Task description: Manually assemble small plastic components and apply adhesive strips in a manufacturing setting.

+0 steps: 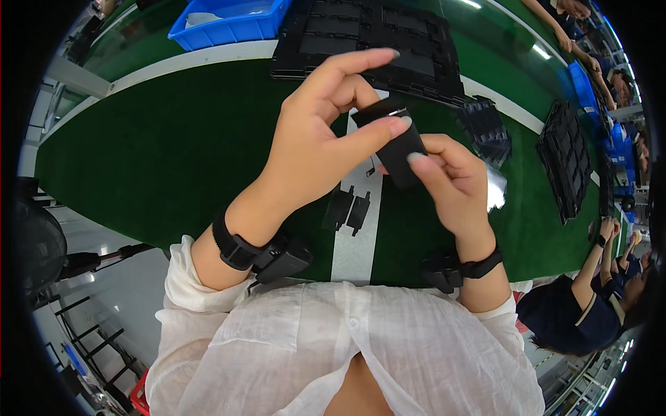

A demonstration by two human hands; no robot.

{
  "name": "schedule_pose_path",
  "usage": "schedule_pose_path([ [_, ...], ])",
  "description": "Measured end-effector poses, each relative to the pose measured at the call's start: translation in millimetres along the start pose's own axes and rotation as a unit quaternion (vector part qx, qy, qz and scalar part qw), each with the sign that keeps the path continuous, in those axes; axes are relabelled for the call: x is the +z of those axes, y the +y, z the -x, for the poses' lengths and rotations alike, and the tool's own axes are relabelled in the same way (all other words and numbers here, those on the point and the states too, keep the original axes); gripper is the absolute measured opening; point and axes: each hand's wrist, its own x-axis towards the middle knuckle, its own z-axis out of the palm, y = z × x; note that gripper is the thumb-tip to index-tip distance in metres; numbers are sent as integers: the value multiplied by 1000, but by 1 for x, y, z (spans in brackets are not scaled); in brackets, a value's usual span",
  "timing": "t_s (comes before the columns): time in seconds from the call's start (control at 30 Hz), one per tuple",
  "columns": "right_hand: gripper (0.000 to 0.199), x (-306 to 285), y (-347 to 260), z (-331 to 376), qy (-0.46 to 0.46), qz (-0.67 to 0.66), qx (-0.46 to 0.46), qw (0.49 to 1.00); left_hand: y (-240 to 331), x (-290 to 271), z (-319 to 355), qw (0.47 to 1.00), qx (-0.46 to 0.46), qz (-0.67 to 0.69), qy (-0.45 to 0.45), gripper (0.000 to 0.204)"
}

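Saw a green work surface (166, 139) at left, with a blue plastic bin (239, 31) beyond its far edge. Next, held the left hand (312, 132) bent over the upper end of a flat black rectangular slab (399, 156) — with thumb tip laid across that end, index finger stretched free beyond it, and the other fingers curled in behind. Could not tell how firmly pressed from the hidden side. Noticed a pair of small flat black parts (359, 213) lying side by side, nearer the body, on a white strip (355, 256). Had the slab tilted and raised above the surface, between both hands, before a large black moulded tray (438, 87). Farther right, gripped the slab with the right hand (458, 177), nearly closed — thumb on the right edge, a fingertip showing at the left edge, other fingers curled. Then saw dark flat strips (485, 128) overlapping, a shiny clear film (496, 188) beside the right hand, a second black tray (567, 163), and a co-worker (562, 315) in dark clothing.
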Motion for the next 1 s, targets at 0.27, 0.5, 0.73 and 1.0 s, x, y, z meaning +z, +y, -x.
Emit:
schedule_pose_path([
  [0.27,16,3,-3,2,9,72,41,996,-1,6,5,958,-205,199,7,23],
  [0.5,19,3,-2,1,-24,-153,82,985,-12,15,12,893,-151,411,-107,86],
  [0.73,18,10,3,0,21,-66,63,996,1,25,16,981,-126,107,-102,36],
  [1.0,9,-12,-6,-7,103,205,-133,964,-7,23,14,988,2,-110,-104,32],
])
